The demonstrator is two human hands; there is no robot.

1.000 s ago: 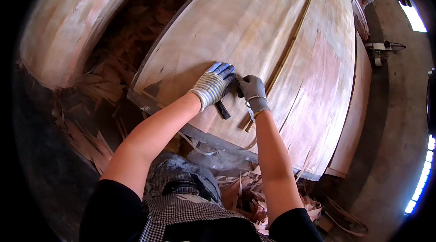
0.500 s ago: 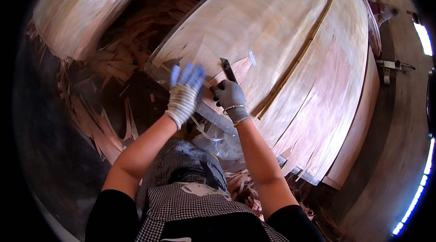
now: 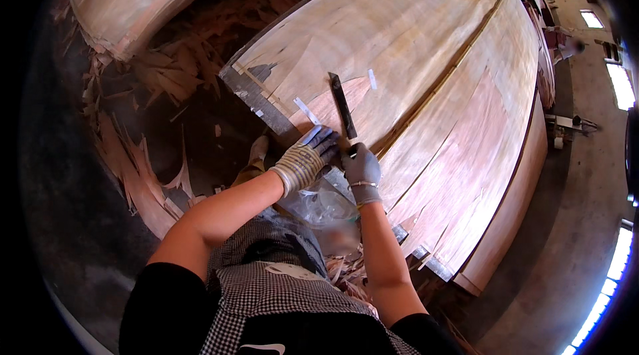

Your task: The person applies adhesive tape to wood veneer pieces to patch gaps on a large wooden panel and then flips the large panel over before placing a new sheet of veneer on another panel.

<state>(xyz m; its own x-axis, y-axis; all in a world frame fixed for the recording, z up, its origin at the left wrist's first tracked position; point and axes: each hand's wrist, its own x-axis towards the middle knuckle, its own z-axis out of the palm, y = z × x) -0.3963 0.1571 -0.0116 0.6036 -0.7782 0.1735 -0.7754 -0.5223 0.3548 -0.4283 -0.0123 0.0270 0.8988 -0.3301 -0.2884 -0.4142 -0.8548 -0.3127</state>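
A big stack of thin wood veneer sheets (image 3: pixel 426 55) lies in front of me, its top sheet pale with pinkish patches. My right hand (image 3: pixel 361 167), in a grey glove, grips the handle of a dark flat blade (image 3: pixel 342 106) that points away from me and lies on the veneer near the stack's near edge. My left hand (image 3: pixel 306 158), in a grey and blue knitted glove, rests on the veneer edge right beside the blade's handle, fingers bent down onto the sheet. Short strips of pale tape (image 3: pixel 307 110) sit on the veneer by the blade.
A second veneer stack (image 3: pixel 133 2) stands at the upper left. Torn veneer scraps (image 3: pixel 143 162) litter the dark floor between the stacks. A clear plastic bag (image 3: pixel 319 205) hangs below my hands. A long seam (image 3: pixel 439 82) runs across the top sheet. Concrete floor (image 3: pixel 586 222) lies to the right.
My left hand, raised and blurred half a second ago, has come down onto the veneer edge beside the blade. The right hand stays on the blade. My view has shifted slightly.
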